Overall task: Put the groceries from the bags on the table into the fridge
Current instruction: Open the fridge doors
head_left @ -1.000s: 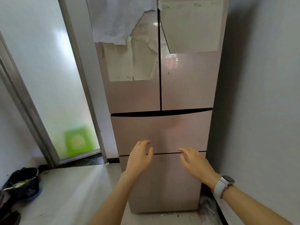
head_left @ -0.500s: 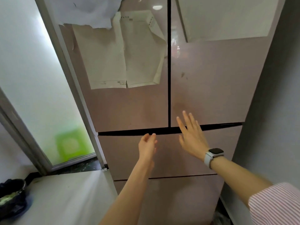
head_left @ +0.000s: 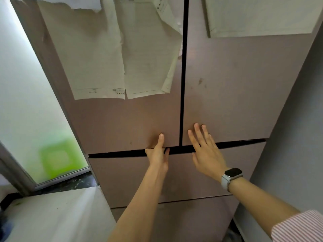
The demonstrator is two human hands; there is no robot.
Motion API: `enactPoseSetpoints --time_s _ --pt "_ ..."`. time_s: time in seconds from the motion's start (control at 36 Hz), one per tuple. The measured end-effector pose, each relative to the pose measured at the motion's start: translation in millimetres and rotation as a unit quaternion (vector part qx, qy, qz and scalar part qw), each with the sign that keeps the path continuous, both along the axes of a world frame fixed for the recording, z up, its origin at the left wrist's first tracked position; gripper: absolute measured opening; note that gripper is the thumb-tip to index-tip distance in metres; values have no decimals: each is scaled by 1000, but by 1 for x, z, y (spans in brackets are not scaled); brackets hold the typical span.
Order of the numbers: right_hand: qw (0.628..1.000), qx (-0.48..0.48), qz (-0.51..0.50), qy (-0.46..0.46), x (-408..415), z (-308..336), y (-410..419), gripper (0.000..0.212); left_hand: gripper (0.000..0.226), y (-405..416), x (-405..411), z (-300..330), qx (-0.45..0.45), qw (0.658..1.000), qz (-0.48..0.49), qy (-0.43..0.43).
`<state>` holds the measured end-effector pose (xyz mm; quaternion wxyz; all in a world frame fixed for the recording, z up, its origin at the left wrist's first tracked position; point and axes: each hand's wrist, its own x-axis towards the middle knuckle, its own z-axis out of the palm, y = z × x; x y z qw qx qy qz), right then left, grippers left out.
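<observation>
A tall pinkish-brown fridge (head_left: pixel 227 102) fills the view, with two upper doors and drawers below, all closed. My left hand (head_left: pixel 158 154) is at the bottom edge of the upper left door (head_left: pixel 122 123); its fingers reach into the dark gap under that door and the thumb lies on the door face. My right hand (head_left: pixel 204 149) is spread flat, fingers apart, over the bottom edge of the upper right door, just right of the centre seam. Neither hand holds anything. No grocery bags or table are in view.
Sheets of paper (head_left: pixel 99 58) hang on the left door and another sheet (head_left: pixel 258 14) on the right. A grey wall (head_left: pixel 297 137) stands close on the right. At left is a frosted glass door (head_left: pixel 31 102) with a green shape behind it, and a white surface (head_left: pixel 56 212) lies below.
I have come closer to the fridge. Both hands rose from the lower drawers to the bottom edges of the upper doors, and the left fingers entered the gap.
</observation>
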<state>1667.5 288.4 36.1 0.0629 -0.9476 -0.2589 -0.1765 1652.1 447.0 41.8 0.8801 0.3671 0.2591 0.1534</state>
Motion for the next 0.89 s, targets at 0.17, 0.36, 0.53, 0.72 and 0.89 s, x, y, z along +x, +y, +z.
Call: enactPoseSetpoints --time_s 0.17,0.36,0.53,0.72,0.89 --pt "1000 -10 7 15 -8 16 -5 70 59 -3 -4 8 52 997 10 47" --pt "994 25 47 99 -13 36 -15 65 61 -4 -13 10 75 995 2 68" --pt "988 73 85 107 -18 34 -19 63 67 -8 -11 9 93 993 13 73" --pt "999 -37 11 -12 3 26 -15 76 63 -6 -2 -1 120 989 30 83" --pt "997 -34 8 -72 17 9 -14 99 49 -8 0 -3 145 986 40 75"
